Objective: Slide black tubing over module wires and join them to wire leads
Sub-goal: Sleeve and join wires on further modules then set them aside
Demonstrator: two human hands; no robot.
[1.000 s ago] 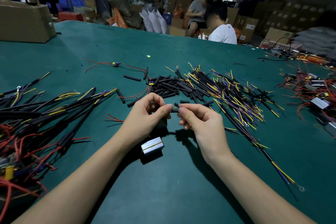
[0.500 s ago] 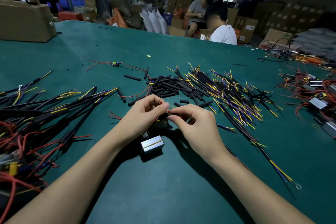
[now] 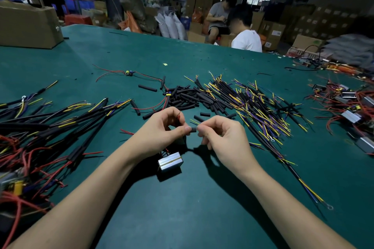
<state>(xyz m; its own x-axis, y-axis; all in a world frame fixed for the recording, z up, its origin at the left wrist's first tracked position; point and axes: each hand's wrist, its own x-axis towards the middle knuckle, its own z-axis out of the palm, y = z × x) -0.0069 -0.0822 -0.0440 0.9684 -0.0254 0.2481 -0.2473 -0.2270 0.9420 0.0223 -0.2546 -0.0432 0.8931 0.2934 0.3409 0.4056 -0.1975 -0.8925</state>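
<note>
A short black tube (image 3: pixel 193 129) spans the gap between my two hands above the green table (image 3: pixel 182 208). My left hand (image 3: pixel 162 133) pinches its left end, with a thin red wire (image 3: pixel 179 115) sticking up past the fingers. My right hand (image 3: pixel 220 137) pinches the tube's right end between thumb and forefinger. A silver module (image 3: pixel 170 161) hangs just below my left hand, its wires running up into that hand. A heap of loose black tubes (image 3: pixel 188 97) lies just beyond my hands.
Black-sleeved wire leads with yellow and purple ends (image 3: pixel 253 103) spread to the right of the tubes. Finished bundles (image 3: pixel 50 123) fill the left side. More modules with red wires (image 3: pixel 352 111) lie far right. A cardboard box (image 3: pixel 28 24) stands at back left; two people (image 3: pixel 242 32) sit beyond the table.
My hands came close together, then drew slightly apart, so the short black tube now shows between the fingertips. The module has stayed hanging under my left hand.
</note>
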